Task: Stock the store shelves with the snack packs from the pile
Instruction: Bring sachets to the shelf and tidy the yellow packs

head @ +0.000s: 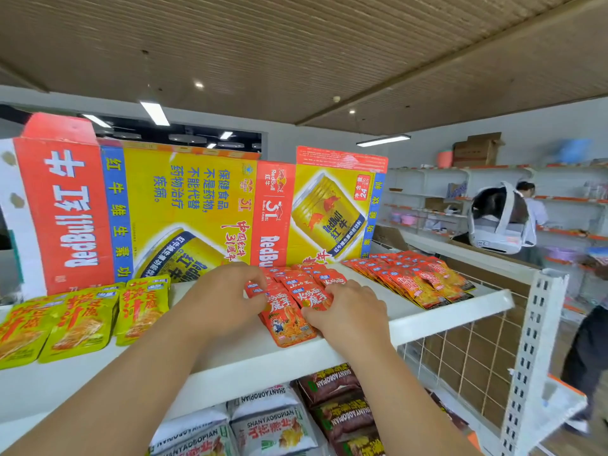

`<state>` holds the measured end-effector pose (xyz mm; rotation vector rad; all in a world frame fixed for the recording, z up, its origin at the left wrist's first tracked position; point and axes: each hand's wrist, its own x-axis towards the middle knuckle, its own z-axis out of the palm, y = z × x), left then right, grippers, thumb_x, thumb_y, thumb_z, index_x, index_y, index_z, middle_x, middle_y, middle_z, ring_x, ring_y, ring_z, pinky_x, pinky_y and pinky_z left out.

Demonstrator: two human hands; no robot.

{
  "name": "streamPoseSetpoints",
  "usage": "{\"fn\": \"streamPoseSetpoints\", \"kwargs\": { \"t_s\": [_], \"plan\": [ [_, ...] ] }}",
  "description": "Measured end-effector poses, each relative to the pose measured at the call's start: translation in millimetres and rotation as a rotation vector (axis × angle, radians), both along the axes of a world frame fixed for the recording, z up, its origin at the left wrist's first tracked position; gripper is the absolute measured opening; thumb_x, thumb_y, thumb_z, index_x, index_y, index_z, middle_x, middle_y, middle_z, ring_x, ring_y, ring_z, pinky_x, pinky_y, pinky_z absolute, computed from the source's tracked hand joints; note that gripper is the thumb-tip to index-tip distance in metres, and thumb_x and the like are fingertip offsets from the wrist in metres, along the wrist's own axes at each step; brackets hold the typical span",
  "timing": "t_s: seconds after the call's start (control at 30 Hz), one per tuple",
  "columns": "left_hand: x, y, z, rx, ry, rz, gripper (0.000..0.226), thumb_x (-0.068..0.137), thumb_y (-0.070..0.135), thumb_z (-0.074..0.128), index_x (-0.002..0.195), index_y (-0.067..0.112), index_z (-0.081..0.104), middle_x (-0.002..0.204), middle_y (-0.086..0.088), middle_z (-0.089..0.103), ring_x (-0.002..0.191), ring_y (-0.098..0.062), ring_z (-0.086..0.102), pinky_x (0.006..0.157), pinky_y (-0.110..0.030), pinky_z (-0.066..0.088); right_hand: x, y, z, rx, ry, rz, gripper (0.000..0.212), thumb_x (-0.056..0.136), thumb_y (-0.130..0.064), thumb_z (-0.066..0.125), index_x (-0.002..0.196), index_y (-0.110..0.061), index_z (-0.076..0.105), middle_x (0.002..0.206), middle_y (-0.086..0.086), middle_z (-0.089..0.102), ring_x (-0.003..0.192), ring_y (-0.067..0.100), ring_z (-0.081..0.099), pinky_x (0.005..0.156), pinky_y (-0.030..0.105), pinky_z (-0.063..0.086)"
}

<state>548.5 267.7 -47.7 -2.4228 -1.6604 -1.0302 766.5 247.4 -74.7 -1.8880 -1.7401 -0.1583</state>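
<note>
Left hand (227,299) pinching left edge of red snack packs (288,319) on top shelf (437,319); right hand (350,312) gripping right edge; yellow packs (82,324) lying left.

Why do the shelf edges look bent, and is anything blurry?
Head view: the wide-angle lens bows the top shelf; the left hand, right hand and red snack packs look sharp; the person at the far right edge is smeared; ceiling lights give soft shadows.

You see bright, even light from the ceiling strips (154,113); wide-angle distortion bends the edges, and the far right blurs.
</note>
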Motion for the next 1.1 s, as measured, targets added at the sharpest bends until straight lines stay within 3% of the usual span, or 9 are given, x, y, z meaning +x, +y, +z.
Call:
{"fn": "streamPoseSetpoints", "kwargs": {
  "t_s": [0.4,0.9,1.1],
  "plan": [
    [1,1,1,-0.023,0.044,-0.051,0.011,0.087,0.036,0.067,0.098,0.037,0.067,0.103,0.017,0.060,0.095,-0.006,0.055,0.079,-0.025,0.043,-1,2,0,0.001,0.031,-0.005,0.070,0.079,-0.075,0.056,0.136,-0.034,0.057,0.134,-0.010,0.056,0.122,0.021,0.048,0.096,0.044,0.039],
    [2,0,-8,0.039,0.062,-0.222,0.012,0.080,0.042,0.061,0.092,0.043,0.059,0.103,0.020,0.060,0.097,-0.005,0.054,0.086,-0.029,0.048,-1,0,-4,0.061,0.060,-0.039,0.070,0.075,-0.077,0.053,0.134,-0.040,0.056,0.121,-0.009,0.059,0.117,0.020,0.049,0.096,0.042,0.043],
    [1,-1,-12,0.088,0.108,-0.247,0.039,0.069,0.059,0.041,0.095,0.039,0.061,0.099,0.019,0.060,0.096,-0.007,0.055,0.085,-0.034,0.049,-2,0,-6,0.108,0.068,-0.047,0.068,0.073,-0.076,0.054,0.131,-0.039,0.060,0.116,-0.007,0.061,0.115,0.021,0.053,0.095,0.041,0.045]
  ]
}}
